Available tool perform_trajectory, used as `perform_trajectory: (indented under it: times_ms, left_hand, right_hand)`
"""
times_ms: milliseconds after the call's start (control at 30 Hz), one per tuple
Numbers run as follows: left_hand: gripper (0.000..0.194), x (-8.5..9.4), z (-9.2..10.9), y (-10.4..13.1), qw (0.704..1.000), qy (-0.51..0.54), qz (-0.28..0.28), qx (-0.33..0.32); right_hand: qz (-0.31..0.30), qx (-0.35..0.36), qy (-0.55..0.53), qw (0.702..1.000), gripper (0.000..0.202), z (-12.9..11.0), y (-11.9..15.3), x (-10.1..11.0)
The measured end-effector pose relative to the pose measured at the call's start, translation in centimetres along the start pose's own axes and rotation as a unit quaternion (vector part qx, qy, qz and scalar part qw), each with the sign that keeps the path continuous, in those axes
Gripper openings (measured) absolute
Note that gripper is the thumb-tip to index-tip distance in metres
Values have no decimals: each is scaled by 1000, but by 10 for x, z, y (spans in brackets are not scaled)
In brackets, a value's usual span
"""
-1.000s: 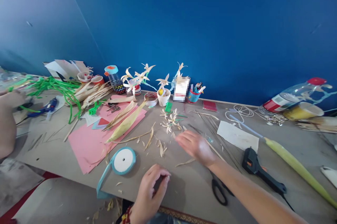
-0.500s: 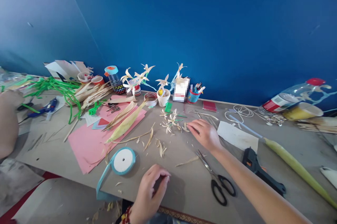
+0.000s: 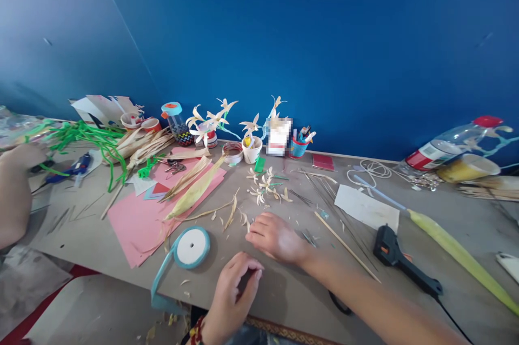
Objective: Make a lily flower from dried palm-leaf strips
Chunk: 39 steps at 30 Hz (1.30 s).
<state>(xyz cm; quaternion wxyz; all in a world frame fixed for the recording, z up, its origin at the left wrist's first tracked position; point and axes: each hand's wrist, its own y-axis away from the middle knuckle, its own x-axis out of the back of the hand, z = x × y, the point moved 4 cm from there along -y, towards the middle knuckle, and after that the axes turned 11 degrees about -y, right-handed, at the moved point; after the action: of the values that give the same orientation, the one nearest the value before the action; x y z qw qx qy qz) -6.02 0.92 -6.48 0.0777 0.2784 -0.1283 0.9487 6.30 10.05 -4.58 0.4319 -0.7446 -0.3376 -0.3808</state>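
Farthest left of our own hands, we see a co-worker's hand [image 3: 24, 157] close to a blue glue gun [image 3: 75, 167], with a tangle of green fuzzy stems [image 3: 87, 134] beyond it. Nearer to us, though well ahead of our left hand and to its left, pink paper sheets [image 3: 132, 218] lie under a pale yellow corn husk [image 3: 188, 193]. Just left of our left hand stands out a roll of light blue ribbon [image 3: 198, 247], lying flat, its loose end trailing over the table [image 3: 279, 299] edge.

Our left hand [image 3: 239, 285] rests by that edge, half open in a loose curl, thumb tip near the forefinger, with nothing that we can see inside. Straight ahead of it, dried petal scraps [image 3: 244, 219] lie scattered, the closest ones right at the fingertips of our right hand [image 3: 270, 237]. That hand is palm down with its fingers together and slightly bent; its underside is hidden, so we cannot tell whether it has hold of anything. Beyond its knuckles sit small husk flowers [image 3: 263, 188] with green stems.

Scissors [image 3: 340, 303] lie partly hidden beneath our right forearm. To the right of the hand runs a thin wooden stick [image 3: 348, 247], then a white paper piece [image 3: 365, 207], a black glue gun [image 3: 405, 264] and, farthest right, a long yellow-green husk bundle [image 3: 458, 258].
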Motion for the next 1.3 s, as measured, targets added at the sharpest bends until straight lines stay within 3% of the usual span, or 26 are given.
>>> perform_trajectory:
  times_ms: [267,400,600,700,833,933,1000,1167,1300]
  left_hand:
    - [16,3,2,-1,1000,2,2,-1]
    - [17,0,0,1,1000,5,-5,-2]
    - [16,0,0,2,1000,4,0,-4]
    - [17,1,1,1,1000,6,2,-5]
    - [18,2,0,0,1000,9,0,1]
    - [17,1,-1,-1,1000,7,-1,-1]
    - [16,1,-2,-1,1000,2,2,-5]
    - [13,-2,-1,2,999,-37,9,-5]
    - [14,-6,10,-5,992,-116,-7,-39]
  right_hand:
    - [160,-135,-23,978,21,37,31,54]
    - [180,-165,-8,970,20,65,48,68]
    - [169,-197,6,966,21,88,57,65]
    - [185,-227,18,956,24,77,61,68]
    - [177,-244,10,953,23,40,73,73]
    - [148,-229,20,962,20,7,93,74]
    - [152,-256,59,953,18,-11,114,75]
    - [136,-359,135,914,21,-42,158,57]
    - [123,-378,169,902,25,-53,167,42]
